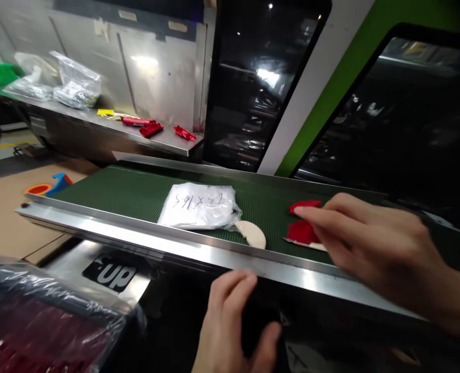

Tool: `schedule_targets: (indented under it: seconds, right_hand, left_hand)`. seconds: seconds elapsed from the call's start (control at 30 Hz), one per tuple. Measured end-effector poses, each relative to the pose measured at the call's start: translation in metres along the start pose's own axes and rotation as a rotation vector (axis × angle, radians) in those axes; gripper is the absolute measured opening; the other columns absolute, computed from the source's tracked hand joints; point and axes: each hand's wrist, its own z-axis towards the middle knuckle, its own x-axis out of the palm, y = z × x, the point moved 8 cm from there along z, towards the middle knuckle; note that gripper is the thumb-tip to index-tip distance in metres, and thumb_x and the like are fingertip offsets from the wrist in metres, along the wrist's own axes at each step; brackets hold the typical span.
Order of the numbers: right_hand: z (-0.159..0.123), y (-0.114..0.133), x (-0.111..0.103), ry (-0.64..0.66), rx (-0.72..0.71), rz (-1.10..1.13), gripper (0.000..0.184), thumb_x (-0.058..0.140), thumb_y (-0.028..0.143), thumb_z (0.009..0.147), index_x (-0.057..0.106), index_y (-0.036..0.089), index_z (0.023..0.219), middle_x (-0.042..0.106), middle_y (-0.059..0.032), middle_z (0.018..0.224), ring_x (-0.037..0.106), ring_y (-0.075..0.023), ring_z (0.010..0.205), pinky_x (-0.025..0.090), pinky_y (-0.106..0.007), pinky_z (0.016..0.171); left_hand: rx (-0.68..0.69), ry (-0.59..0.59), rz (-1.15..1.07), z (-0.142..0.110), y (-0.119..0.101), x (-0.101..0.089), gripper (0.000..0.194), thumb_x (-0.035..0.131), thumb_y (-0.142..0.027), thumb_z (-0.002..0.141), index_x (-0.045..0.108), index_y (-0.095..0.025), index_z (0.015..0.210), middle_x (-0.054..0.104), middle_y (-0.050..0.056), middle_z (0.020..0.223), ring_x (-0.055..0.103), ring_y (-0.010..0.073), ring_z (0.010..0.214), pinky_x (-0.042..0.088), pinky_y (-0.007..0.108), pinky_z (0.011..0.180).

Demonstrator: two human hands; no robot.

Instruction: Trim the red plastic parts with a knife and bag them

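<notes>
My right hand is over the right part of the green conveyor belt. Its fingers are bent together at a glossy red piece, with a fingertip against it; motion blur softens the grip. Just below that fingertip lies more red material, beside a thin flat strip with a cream edge. My left hand is held in front of the belt's metal rail, touching nothing visible, thumb apart from the fingers. Left of the red pieces are a cream half-round piece and a white plastic packet with handwriting.
Behind the belt, a metal shelf carries several red pieces and clear bags. A dark machine window rises beyond. Orange and blue tape-like items lie on cardboard at left. A plastic-covered dark red bundle is nearby.
</notes>
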Motion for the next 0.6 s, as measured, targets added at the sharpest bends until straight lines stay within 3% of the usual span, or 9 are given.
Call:
schedule_targets:
  seconds: [0.07, 0.1, 0.17, 0.23, 0.3, 0.37, 0.43, 0.53, 0.6]
  right_hand:
    - [0.000, 0.047, -0.007, 0.012, -0.039, 0.191, 0.028, 0.049, 0.011, 0.091, 0.064, 0.022, 0.112, 0.059, 0.0002, 0.077, 0.050, -0.0079, 0.055, 0.040, -0.021, 0.052]
    - [-0.001, 0.060, -0.006, 0.036, -0.021, 0.310, 0.028, 0.049, 0.011, 0.092, 0.063, 0.022, 0.114, 0.059, 0.0009, 0.077, 0.052, -0.0070, 0.056, 0.042, -0.019, 0.052]
    - [-0.003, 0.056, 0.009, 0.130, 0.125, 0.530, 0.025, 0.050, 0.020, 0.096, 0.061, 0.026, 0.118, 0.063, 0.0028, 0.079, 0.058, -0.0070, 0.060, 0.046, -0.016, 0.055]
    - [-0.015, 0.021, 0.031, 0.226, 0.304, 0.534, 0.028, 0.047, 0.035, 0.098, 0.058, 0.030, 0.123, 0.069, 0.0034, 0.089, 0.063, -0.0095, 0.067, 0.051, -0.019, 0.061]
    - [-0.033, -0.035, 0.050, 0.269, 0.417, 0.281, 0.034, 0.040, 0.041, 0.099, 0.059, 0.027, 0.124, 0.069, -0.0006, 0.105, 0.066, -0.0152, 0.083, 0.053, -0.027, 0.076]
    - [-0.053, -0.080, 0.076, 0.396, 0.357, 0.066, 0.039, 0.040, 0.041, 0.096, 0.062, 0.022, 0.121, 0.065, -0.0062, 0.120, 0.062, -0.0261, 0.106, 0.049, -0.040, 0.091]
    - [-0.073, -0.116, 0.100, 0.495, 0.346, 0.056, 0.036, 0.045, 0.041, 0.092, 0.069, 0.020, 0.109, 0.068, -0.0087, 0.112, 0.063, -0.0303, 0.098, 0.051, -0.043, 0.083]
    - [-0.088, -0.136, 0.117, 0.567, 0.307, 0.091, 0.031, 0.050, 0.042, 0.089, 0.073, 0.022, 0.097, 0.069, -0.0073, 0.100, 0.065, -0.0248, 0.083, 0.051, -0.035, 0.070]
    - [-0.087, -0.133, 0.112, 0.538, 0.287, 0.083, 0.033, 0.050, 0.043, 0.088, 0.073, 0.020, 0.095, 0.068, -0.0071, 0.091, 0.063, -0.0211, 0.075, 0.048, -0.032, 0.063]
  left_hand:
    - [0.083, 0.046, -0.055, 0.013, -0.017, 0.013, 0.077, 0.066, -0.020, 0.085, 0.023, -0.027, 0.149, 0.038, 0.014, 0.143, 0.037, 0.0315, 0.132, 0.038, 0.043, 0.107]
    - [0.052, 0.108, -0.148, 0.016, -0.020, 0.020, 0.072, 0.064, -0.022, 0.087, 0.027, -0.027, 0.148, 0.041, 0.013, 0.141, 0.040, 0.0318, 0.131, 0.039, 0.042, 0.106]
    - [-0.173, 0.245, -0.408, 0.015, -0.013, 0.032, 0.047, 0.057, -0.023, 0.092, 0.045, -0.027, 0.137, 0.058, 0.011, 0.123, 0.056, 0.0272, 0.114, 0.047, 0.035, 0.093]
    - [-0.503, 0.319, -0.729, 0.003, 0.000, 0.039, 0.034, 0.055, -0.026, 0.095, 0.051, -0.024, 0.129, 0.066, 0.009, 0.102, 0.066, 0.0209, 0.090, 0.051, 0.028, 0.078]
    - [-0.743, 0.343, -1.005, -0.012, 0.007, 0.040, 0.042, 0.057, -0.030, 0.094, 0.043, -0.022, 0.133, 0.067, 0.011, 0.101, 0.067, 0.0194, 0.080, 0.052, 0.024, 0.068]
    - [-0.872, 0.336, -1.184, -0.021, 0.010, 0.036, 0.042, 0.049, -0.036, 0.098, 0.038, -0.020, 0.134, 0.066, 0.016, 0.104, 0.067, 0.0193, 0.074, 0.051, 0.021, 0.057]
    - [-0.966, 0.329, -1.275, -0.029, 0.013, 0.033, 0.043, 0.035, -0.047, 0.100, 0.043, -0.017, 0.130, 0.066, 0.017, 0.097, 0.063, 0.0153, 0.059, 0.047, 0.017, 0.046]
    - [-1.060, 0.280, -1.379, -0.035, 0.015, 0.031, 0.049, 0.027, -0.054, 0.099, 0.052, -0.017, 0.120, 0.061, 0.009, 0.090, 0.056, 0.0117, 0.052, 0.046, 0.017, 0.038]
    - [-1.101, 0.204, -1.403, -0.036, 0.017, 0.028, 0.044, 0.031, -0.049, 0.099, 0.056, -0.016, 0.116, 0.055, 0.006, 0.089, 0.056, 0.0135, 0.061, 0.048, 0.018, 0.040]
